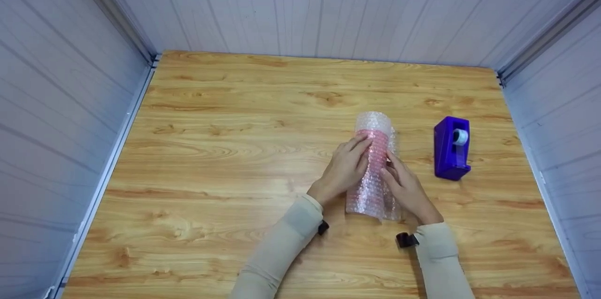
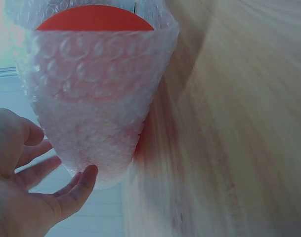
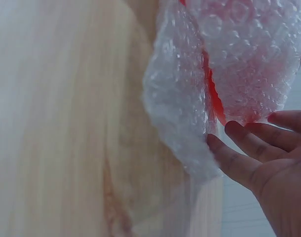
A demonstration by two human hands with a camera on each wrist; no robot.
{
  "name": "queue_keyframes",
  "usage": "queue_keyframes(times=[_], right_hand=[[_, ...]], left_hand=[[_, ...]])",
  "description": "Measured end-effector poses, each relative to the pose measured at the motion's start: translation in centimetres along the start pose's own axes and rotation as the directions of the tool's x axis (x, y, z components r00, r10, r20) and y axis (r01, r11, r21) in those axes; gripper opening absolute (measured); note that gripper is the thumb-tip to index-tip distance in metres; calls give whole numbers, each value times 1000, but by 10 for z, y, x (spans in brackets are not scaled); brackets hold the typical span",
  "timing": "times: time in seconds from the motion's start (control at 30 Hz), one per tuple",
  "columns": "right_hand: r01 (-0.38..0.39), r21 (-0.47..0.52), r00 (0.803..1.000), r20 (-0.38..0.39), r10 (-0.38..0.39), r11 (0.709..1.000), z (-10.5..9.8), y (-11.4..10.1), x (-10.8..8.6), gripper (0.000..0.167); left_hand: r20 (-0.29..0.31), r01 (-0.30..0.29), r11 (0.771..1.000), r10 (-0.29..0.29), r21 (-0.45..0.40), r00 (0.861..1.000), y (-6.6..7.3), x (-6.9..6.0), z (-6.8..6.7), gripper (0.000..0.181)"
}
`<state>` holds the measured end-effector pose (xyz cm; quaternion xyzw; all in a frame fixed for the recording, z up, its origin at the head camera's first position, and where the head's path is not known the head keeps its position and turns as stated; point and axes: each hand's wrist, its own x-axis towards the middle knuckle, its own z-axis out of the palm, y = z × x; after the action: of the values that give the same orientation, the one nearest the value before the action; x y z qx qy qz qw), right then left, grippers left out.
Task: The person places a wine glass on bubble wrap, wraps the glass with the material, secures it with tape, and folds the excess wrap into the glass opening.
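Tabletop (image 1: pixel 235 149), bubble wrap (image 1: pixel 376 160) between fingers (image 3: pixel 238 164)

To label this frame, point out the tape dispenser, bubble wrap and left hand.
Tape dispenser (image 1: pixel 444 151), head view: blue side.
Bubble wrap (image 1: pixel 374 177), head view: rolled middle part.
Left hand (image 1: pixel 344 167), head view: its back.

A person with a bare left hand (image 1: pixel 342 170) and bare right hand (image 1: pixel 409 191) wears a close-fitting cream left sleeve (image 1: pixel 273 254) with a greyish patch (image 1: pixel 300 217) and small black piece (image 1: pixel 323 227) near its end, and, right of that sleeve, a matching right sleeve (image 1: pixel 443 261) with a rounded black attachment (image 1: pixel 406 240).
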<state>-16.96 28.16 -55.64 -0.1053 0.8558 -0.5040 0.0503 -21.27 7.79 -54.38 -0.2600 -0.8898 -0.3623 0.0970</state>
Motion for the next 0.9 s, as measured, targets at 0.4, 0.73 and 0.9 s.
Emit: queue_keyframes(times=[0.4,0.73,0.9], right_hand=[[-21,-22,1000,-8,21,1000,-5,-46,-8,52],[57,-23,992,-115,-59,998,1,-4,-2,46],[4,-21,997,-75,-5,1000,-1,5,-2,51]], left_hand=[[6,-9,1000,9,-28,1000,-1,0,-1,35],[46,-4,1000,5,-27,999,1,1,0,37],[61,5,1000,-4,-28,998,2,1,1,38]])
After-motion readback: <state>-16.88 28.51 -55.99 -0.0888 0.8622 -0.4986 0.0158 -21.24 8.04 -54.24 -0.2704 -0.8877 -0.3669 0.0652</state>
